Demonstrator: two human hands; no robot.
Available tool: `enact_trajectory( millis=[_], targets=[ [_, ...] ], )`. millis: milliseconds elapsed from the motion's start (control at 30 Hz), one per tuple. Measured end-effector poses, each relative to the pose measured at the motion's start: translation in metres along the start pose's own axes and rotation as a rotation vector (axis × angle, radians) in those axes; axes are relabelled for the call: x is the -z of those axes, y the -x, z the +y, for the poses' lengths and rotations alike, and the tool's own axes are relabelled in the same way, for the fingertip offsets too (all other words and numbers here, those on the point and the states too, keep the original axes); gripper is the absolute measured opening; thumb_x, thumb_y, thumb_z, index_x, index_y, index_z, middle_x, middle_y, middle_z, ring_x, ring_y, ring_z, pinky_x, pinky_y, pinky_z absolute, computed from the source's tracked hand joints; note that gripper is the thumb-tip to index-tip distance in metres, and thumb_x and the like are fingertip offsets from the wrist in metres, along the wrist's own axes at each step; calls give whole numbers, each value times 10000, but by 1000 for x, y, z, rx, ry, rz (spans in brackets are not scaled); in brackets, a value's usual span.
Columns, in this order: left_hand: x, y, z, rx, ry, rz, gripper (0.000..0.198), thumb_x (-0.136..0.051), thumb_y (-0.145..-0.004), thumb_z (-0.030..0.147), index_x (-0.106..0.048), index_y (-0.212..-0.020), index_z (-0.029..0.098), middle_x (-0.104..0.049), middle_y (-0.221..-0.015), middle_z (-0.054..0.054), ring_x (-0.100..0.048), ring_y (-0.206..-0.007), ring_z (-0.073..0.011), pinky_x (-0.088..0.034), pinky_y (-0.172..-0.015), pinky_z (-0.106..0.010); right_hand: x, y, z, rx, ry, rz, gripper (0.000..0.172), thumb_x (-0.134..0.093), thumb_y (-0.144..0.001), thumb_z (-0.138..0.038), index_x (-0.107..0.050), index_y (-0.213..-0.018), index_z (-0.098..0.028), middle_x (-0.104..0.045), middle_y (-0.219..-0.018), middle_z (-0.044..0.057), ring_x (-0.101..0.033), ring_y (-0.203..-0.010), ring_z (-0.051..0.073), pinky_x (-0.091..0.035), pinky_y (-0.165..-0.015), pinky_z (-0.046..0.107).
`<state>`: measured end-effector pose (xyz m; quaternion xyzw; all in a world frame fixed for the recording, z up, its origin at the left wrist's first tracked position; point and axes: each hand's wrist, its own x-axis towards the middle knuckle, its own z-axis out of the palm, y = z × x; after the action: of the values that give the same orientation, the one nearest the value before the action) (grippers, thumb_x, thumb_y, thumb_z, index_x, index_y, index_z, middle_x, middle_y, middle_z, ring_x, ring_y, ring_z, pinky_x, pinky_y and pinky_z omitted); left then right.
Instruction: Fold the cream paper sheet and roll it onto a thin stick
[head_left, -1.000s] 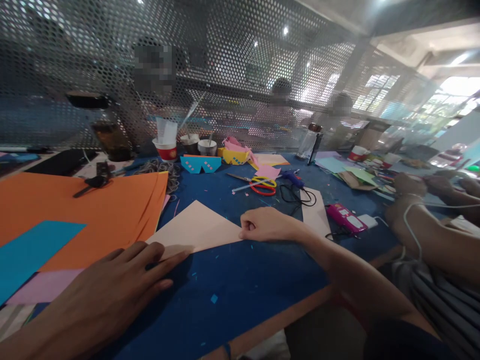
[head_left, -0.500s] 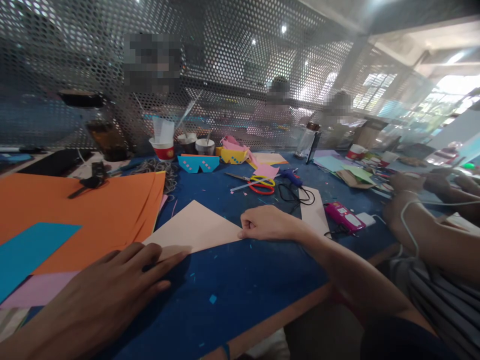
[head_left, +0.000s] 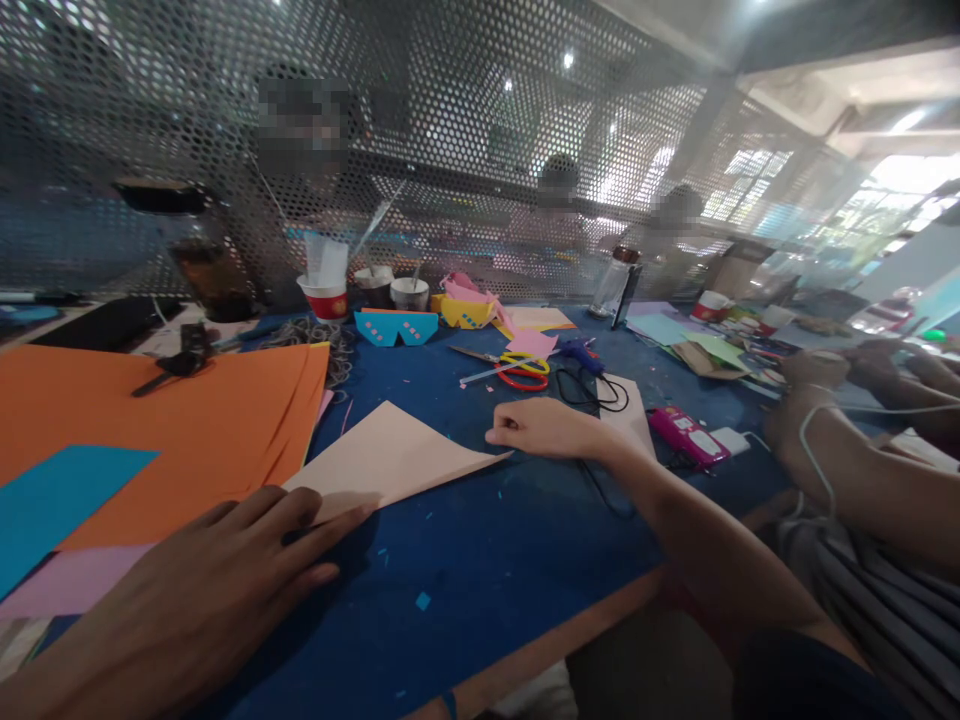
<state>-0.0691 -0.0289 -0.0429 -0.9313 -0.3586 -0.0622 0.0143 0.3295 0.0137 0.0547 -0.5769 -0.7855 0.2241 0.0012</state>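
A pale peach paper folded into a triangle (head_left: 390,455) lies on the blue table (head_left: 487,560). My left hand (head_left: 225,570) lies flat with fingers stretched out, its fingertips pressing the triangle's near left corner. My right hand (head_left: 544,428) hovers just above and beyond the triangle's right tip, fingers curled loosely, nothing visible in it. The tip of the triangle shows clear of the hand.
Orange sheets (head_left: 150,420), a teal sheet (head_left: 52,500) and a pink one lie at left. Scissors (head_left: 517,368), a black cable, a pink device (head_left: 686,432), cups (head_left: 326,295) and folded paper pieces sit farther back. Another person's arms (head_left: 855,440) rest at right. A perforated metal screen stands behind.
My right hand has lifted off the triangle's right tip and moved slightly right and away. My left hand stays pressed on the near corner.
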Motion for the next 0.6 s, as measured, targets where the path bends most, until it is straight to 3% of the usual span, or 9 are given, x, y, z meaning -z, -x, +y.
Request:
enact_trajectory(
  millis=[100,267,500,600],
  targets=[
    [0,0,0,9,-3,-3,521,-457,-1127,492,-525,-1641,533,-797,-1160,-58,-749,-981,-321,-581,-823,-461,-2,1,-3,88,-176,64,286,-656,-1092,-467,-705,-985,-206,-751,-935,23,-680,-857,188,-414,-730,271],
    [1,0,5,-5,-20,27,539,-419,-1136,496,-457,-1668,576,-800,-1135,-53,-760,-970,-321,-563,-800,-464,-12,3,-7,288,-262,-47,221,-815,-972,-420,-763,-981,-205,-762,-1044,35,-702,-943,195,-478,-821,280],
    [1,1,6,-5,-1,60,536,-461,-1135,532,-463,-1670,558,-797,-1141,-39,-747,-973,-305,-530,-807,-427,-19,-3,-3,257,-193,-77,173,-771,-988,-360,-767,-928,-198,-755,-974,25,-683,-891,196,-426,-769,286],
    [7,1,6,13,10,12,544,-492,-1146,489,-438,-1682,562,-799,-1172,-33,-751,-998,-284,-528,-814,-407,-17,-1,-4,250,-180,-97,153,-755,-983,-334,-758,-915,-197,-752,-985,22,-681,-891,191,-421,-773,283]
  ],
)
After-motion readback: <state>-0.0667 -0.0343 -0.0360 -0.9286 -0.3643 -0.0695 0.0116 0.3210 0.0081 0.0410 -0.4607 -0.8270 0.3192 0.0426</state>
